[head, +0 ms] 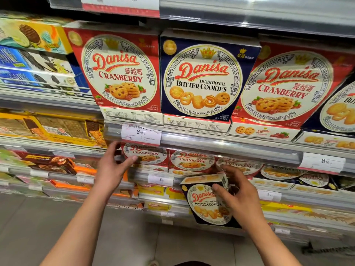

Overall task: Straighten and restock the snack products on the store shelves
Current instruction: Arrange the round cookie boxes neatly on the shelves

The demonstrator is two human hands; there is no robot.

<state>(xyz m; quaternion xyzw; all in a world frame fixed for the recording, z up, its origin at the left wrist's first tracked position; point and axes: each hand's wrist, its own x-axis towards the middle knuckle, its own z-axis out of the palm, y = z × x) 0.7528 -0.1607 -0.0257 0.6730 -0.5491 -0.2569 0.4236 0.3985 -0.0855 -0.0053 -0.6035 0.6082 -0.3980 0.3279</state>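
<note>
Right hand [237, 196] clamped round navy butter cookie box [208, 203], tilted, at 5 o'clock. Left hand [113, 166] spread, fingertips touched red cranberry box [146, 154] at 7 o'clock.

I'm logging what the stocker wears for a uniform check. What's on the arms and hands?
Nothing visible: both forearms are bare with no sleeves in frame, and the left hand and right hand show no gloves, rings, watch or wristband.
</note>
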